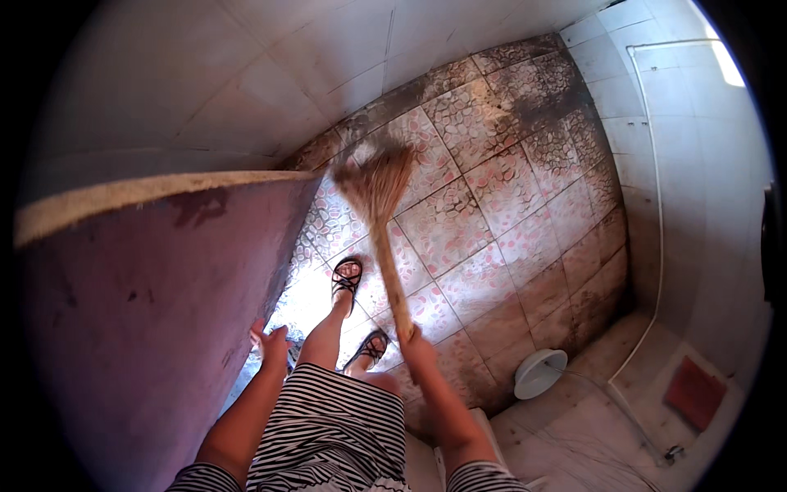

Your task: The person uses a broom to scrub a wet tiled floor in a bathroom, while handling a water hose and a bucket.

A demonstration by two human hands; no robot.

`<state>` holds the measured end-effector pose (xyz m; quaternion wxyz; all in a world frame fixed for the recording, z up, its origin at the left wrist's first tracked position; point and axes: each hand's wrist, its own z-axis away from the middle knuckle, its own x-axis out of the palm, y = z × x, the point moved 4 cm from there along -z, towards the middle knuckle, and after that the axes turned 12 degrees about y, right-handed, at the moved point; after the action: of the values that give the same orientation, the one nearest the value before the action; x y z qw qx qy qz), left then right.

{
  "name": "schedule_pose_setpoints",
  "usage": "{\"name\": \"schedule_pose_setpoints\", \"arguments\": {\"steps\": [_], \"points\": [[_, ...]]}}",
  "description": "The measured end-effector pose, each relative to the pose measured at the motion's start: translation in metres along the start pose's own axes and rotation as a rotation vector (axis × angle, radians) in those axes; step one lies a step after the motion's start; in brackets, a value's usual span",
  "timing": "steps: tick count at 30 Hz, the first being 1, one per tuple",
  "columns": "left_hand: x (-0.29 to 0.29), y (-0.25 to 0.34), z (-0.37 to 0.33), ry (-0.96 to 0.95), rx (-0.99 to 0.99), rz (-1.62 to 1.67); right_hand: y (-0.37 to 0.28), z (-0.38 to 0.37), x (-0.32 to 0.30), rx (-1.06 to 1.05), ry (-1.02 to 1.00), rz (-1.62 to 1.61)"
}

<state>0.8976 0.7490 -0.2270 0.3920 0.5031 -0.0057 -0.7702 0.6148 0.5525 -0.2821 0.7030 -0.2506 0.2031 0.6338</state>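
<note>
Straw-coloured, fan-headed broom (382,242) angled out ahead of the person over the floor, its brown bristles (377,179) near the far end of a mauve, dark-stained flat panel (164,287); tips blurred, floor contact cannot be told. Right hand (419,353): grip clamped round the pale wooden handle (395,291) towards its near end. Left hand (272,343): grip apart, beside the panel's edge; touching or not, cannot tell. Reads as sweeping. Best handled, I judge, with short, low strokes, bristles spread flat on the pink-and-grey patterned floor tiles (451,221), drawn away from the panel and the off-white tiled wall (303,74). Dark grime (566,119) is heavy in the far corner; light strokes there should lift less dust. Black strappy sandals (347,275) sit close to the handle, so angle pulls past them. White round basin (539,374) lies off to the right; leave it room on wide swings.
</note>
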Motion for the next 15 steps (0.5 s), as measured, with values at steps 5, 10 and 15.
{"name": "schedule_pose_setpoints", "arguments": {"steps": [5, 10, 15], "points": [[0.084, 0.019, 0.049, -0.419, 0.045, -0.121, -0.023, 0.01, 0.019, -0.095, -0.086, -0.545], [0.212, 0.055, 0.075, -0.715, 0.085, -0.276, -0.101, -0.072, 0.015, -0.057, 0.079, -0.759], [0.37, 0.082, 0.049, -0.76, 0.445, -0.648, -0.095, -0.132, 0.007, 0.071, 0.07, -1.003]]}}
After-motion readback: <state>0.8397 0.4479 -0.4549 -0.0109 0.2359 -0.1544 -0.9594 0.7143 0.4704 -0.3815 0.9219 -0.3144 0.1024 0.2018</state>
